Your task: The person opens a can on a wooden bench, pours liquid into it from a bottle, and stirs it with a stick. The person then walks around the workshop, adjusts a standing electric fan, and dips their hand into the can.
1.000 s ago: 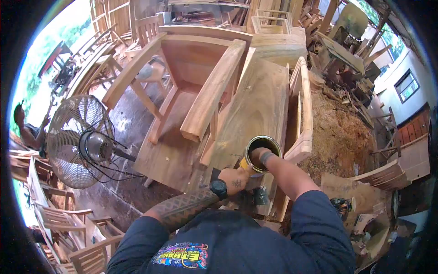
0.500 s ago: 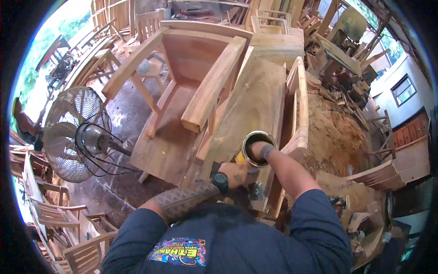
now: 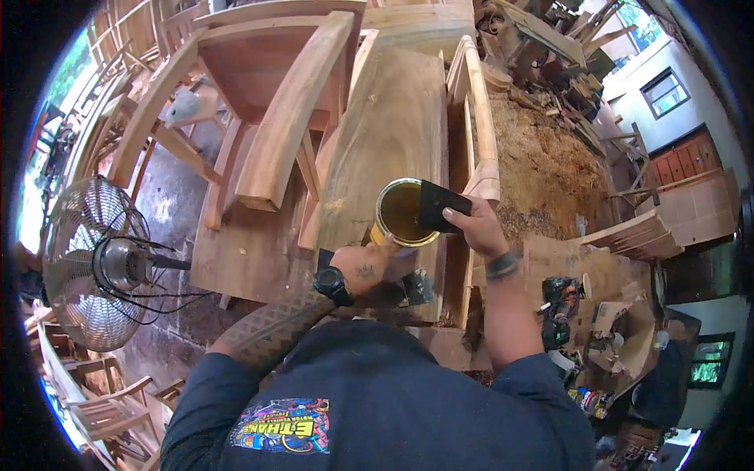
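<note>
Has drawn the right hand [image 3: 481, 228] out of the can [image 3: 380, 234], now pinching a flat black sheet [image 3: 437, 207] between thumb and fingers at the can's 3 o'clock edge; suggests a dip just finished. Slants the right forearm [image 3: 510, 314] back toward 5 o'clock. Curls the left hand [image 3: 360, 267] against the can's side at 7, reaching in from 8. Has the can over a wooden board [image 3: 389, 110], near a wooden chair [image 3: 298, 110] at 10.
</note>
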`<state>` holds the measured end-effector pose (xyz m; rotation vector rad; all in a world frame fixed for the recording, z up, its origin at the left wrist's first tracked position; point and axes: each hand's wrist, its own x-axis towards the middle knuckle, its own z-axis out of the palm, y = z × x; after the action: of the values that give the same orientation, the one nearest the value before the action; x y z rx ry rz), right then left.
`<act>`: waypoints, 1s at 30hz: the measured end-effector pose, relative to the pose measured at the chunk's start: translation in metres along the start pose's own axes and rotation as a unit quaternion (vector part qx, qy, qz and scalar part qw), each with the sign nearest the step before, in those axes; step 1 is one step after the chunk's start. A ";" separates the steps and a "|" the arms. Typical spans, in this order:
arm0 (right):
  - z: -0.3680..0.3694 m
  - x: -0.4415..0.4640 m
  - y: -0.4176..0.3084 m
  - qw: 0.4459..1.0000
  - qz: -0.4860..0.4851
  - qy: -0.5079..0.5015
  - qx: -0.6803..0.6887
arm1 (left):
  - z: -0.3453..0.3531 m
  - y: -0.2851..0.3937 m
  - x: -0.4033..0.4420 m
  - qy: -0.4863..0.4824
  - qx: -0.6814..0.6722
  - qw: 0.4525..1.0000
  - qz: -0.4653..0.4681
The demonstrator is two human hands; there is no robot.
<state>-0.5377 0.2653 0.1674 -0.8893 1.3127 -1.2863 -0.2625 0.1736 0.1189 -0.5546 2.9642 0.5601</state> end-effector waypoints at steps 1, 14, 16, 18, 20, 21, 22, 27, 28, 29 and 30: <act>-0.002 -0.003 0.008 1.000 -0.010 0.018 0.020 | 0.005 -0.002 0.001 0.005 0.003 1.000 -0.002; -0.030 -0.060 0.075 0.962 -0.019 0.225 0.154 | -0.019 -0.008 -0.025 -0.062 0.017 0.998 0.008; -0.027 -0.064 0.074 0.957 -0.009 0.231 0.176 | -0.018 -0.009 -0.026 -0.069 0.022 0.997 0.020; -0.028 -0.069 0.083 0.953 0.013 0.241 0.184 | -0.020 -0.009 -0.028 -0.082 0.025 0.996 0.026; -0.036 -0.075 0.115 0.950 0.050 0.255 0.175 | -0.027 -0.006 -0.030 -0.102 0.025 0.994 0.026; -0.036 -0.076 0.127 0.951 0.079 0.258 0.151 | -0.028 -0.006 -0.031 -0.106 0.024 0.994 0.024; -0.036 -0.075 0.140 0.951 0.108 0.260 0.126 | -0.029 -0.006 -0.031 -0.108 0.023 0.994 0.022; -0.019 -0.085 0.189 0.949 0.264 0.171 0.009 | -0.030 -0.007 -0.029 -0.109 0.001 0.994 0.014; -0.007 -0.087 0.189 0.957 0.255 0.138 0.026 | -0.030 -0.006 -0.028 -0.108 -0.010 0.994 0.005; 0.004 -0.088 0.190 0.963 0.245 0.106 0.043 | -0.030 -0.006 -0.027 -0.106 -0.020 0.994 -0.004; 0.014 -0.087 0.188 0.968 0.234 0.074 0.059 | -0.031 -0.007 -0.025 -0.105 -0.025 0.994 -0.008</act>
<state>-0.4796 0.3742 0.0002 -0.3695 1.4391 -1.0546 -0.2370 0.1650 0.1487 -0.4886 2.7524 0.6504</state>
